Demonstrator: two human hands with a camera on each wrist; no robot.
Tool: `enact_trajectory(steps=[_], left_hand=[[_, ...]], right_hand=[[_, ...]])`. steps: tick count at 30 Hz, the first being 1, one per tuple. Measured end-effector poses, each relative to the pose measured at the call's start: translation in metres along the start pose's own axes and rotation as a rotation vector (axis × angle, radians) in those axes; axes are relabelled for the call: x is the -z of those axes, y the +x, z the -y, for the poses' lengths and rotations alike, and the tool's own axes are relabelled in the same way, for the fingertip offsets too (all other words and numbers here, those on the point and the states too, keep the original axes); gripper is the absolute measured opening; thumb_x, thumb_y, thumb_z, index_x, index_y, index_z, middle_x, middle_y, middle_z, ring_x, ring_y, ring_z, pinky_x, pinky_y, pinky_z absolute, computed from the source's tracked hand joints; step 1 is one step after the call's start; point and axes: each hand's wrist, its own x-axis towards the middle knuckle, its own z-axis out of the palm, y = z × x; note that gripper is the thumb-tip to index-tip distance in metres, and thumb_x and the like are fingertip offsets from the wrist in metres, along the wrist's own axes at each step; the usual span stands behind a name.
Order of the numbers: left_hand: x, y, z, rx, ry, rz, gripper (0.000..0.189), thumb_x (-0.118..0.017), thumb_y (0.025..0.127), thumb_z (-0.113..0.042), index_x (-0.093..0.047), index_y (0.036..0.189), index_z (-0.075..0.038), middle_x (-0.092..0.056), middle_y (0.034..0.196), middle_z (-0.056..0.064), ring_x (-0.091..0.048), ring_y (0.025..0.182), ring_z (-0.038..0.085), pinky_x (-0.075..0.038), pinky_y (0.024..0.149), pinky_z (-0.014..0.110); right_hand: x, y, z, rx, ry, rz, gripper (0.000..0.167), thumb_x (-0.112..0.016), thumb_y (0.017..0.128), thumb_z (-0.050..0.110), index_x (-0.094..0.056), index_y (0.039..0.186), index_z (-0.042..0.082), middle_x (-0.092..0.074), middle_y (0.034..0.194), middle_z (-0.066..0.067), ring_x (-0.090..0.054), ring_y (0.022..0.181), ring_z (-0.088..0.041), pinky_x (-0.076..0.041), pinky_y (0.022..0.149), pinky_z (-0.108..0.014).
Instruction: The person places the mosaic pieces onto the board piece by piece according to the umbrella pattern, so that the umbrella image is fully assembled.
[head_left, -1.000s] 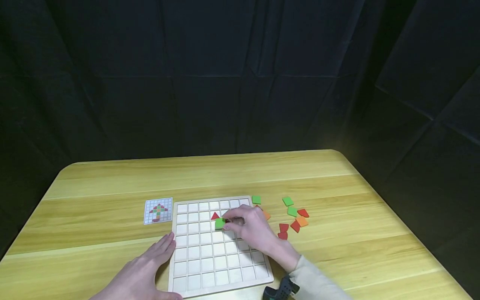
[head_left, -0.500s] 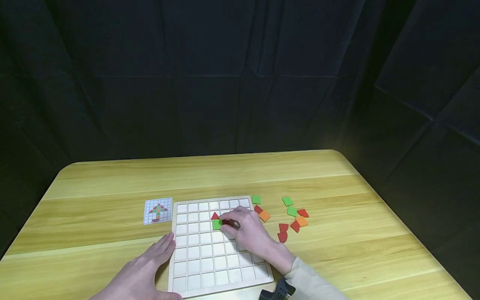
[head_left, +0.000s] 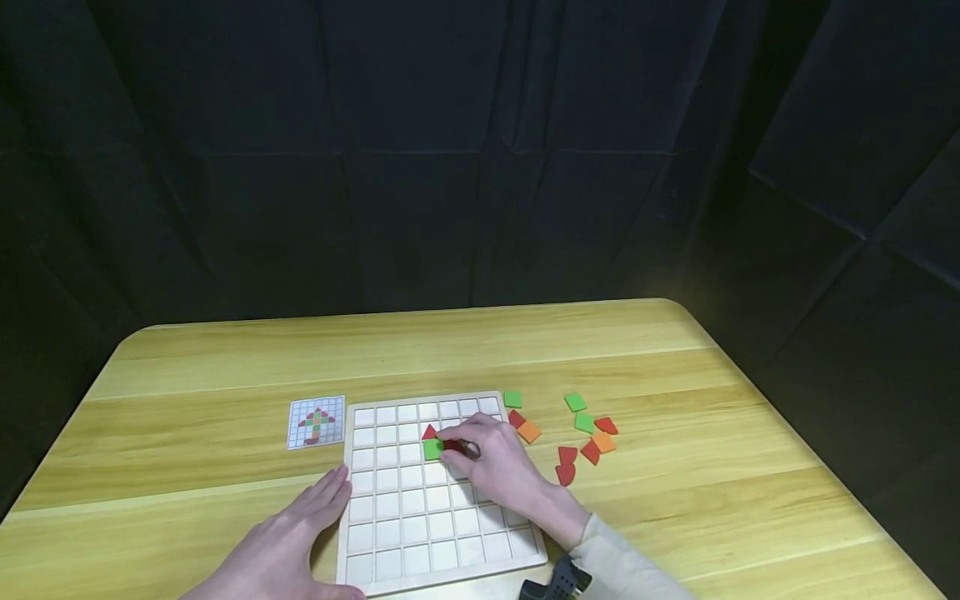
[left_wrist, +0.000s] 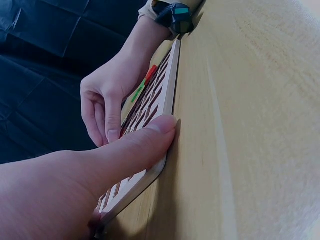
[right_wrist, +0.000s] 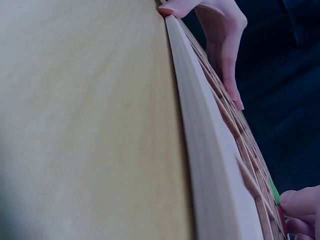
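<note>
A white-celled grid board (head_left: 400,527) in a pale wooden frame lies on the table. My left hand (head_left: 288,533) steadies its near-left corner, the fingers lying along the left side and the thumb against the near edge. In the upper middle of the board, my right hand (head_left: 504,462) pinches a dark red tile (head_left: 453,446) between thumb and fingertips; most of this tile is hidden. Just left of it a green square tile (head_left: 432,450) sits in a cell, and the right thumb touches its edge in the right wrist view. A red triangle tile (head_left: 429,432) lies above the green one.
A small card (head_left: 316,422) with a coloured arrow-like pattern on a grid lies left of the board. To the right are loose tiles: green squares (head_left: 575,402), orange squares (head_left: 528,431) and several red rounded pieces (head_left: 566,475). A dark curtain stands behind the wooden table (head_left: 705,500).
My right hand has shifted slightly left, and the green tile went left with it into its cell. The left hand has stayed at the board's corner.
</note>
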Motion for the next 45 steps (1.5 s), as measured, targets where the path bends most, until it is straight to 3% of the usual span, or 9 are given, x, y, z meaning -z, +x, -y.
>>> enact_trajectory(steps=[18, 23, 28, 32, 38, 45], left_hand=[[0.003, 0.000, -0.001, 0.023, -0.021, 0.010, 0.120, -0.072, 0.066, -0.079, -0.043, 0.147, 0.005, -0.033, 0.160, 0.018, -0.038, 0.143, 0.040, -0.047, 0.102, 0.054], [0.003, 0.001, -0.003, 0.025, -0.038, 0.004, 0.120, -0.071, 0.067, -0.079, -0.043, 0.147, 0.005, -0.034, 0.160, 0.018, -0.038, 0.143, 0.040, -0.050, 0.099, 0.053], [0.003, 0.000, -0.003, 0.031, -0.033, 0.000, 0.120, -0.071, 0.066, -0.080, -0.044, 0.147, 0.004, -0.034, 0.160, 0.018, -0.039, 0.143, 0.039, -0.051, 0.098, 0.053], [0.002, 0.000, -0.001, 0.017, -0.021, -0.002, 0.119, -0.073, 0.067, -0.078, -0.043, 0.147, 0.005, -0.034, 0.160, 0.018, -0.039, 0.142, 0.040, -0.050, 0.099, 0.054], [0.001, 0.000, -0.001, 0.015, -0.024, -0.001, 0.120, -0.073, 0.066, -0.078, -0.044, 0.147, 0.005, -0.033, 0.160, 0.019, -0.039, 0.142, 0.041, -0.049, 0.099, 0.054], [0.002, 0.000, -0.001, 0.025, -0.037, 0.010, 0.120, -0.073, 0.067, -0.077, -0.042, 0.148, 0.005, -0.033, 0.160, 0.019, -0.038, 0.142, 0.042, -0.049, 0.099, 0.056]], right_hand=[[0.001, 0.000, -0.001, -0.012, 0.028, 0.007, 0.023, -0.081, 0.083, 0.013, -0.078, 0.105, 0.011, -0.073, 0.090, -0.001, -0.062, 0.080, -0.012, -0.052, 0.068, -0.022], [0.014, -0.008, -0.010, -0.022, 0.013, -0.002, 0.022, -0.081, 0.084, 0.012, -0.079, 0.105, 0.012, -0.073, 0.092, 0.002, -0.065, 0.085, -0.011, -0.054, 0.071, -0.024], [0.034, -0.015, -0.026, -0.043, 0.014, -0.061, 0.023, -0.082, 0.082, 0.009, -0.079, 0.104, 0.010, -0.075, 0.097, -0.003, -0.067, 0.082, -0.014, -0.055, 0.066, -0.023], [0.053, -0.020, -0.045, -0.061, -0.030, -0.131, 0.023, -0.083, 0.080, 0.007, -0.079, 0.103, 0.009, -0.076, 0.097, -0.005, -0.070, 0.084, -0.018, -0.057, 0.067, -0.030], [0.083, -0.025, -0.075, -0.194, -0.098, -0.153, 0.024, -0.080, 0.084, 0.011, -0.078, 0.107, 0.010, -0.076, 0.105, -0.007, -0.071, 0.101, -0.026, -0.058, 0.081, -0.046], [0.112, -0.029, -0.102, -0.355, -0.070, -0.115, 0.027, -0.077, 0.088, 0.012, -0.075, 0.115, 0.010, -0.073, 0.116, -0.010, -0.066, 0.114, -0.032, -0.053, 0.094, -0.051]])
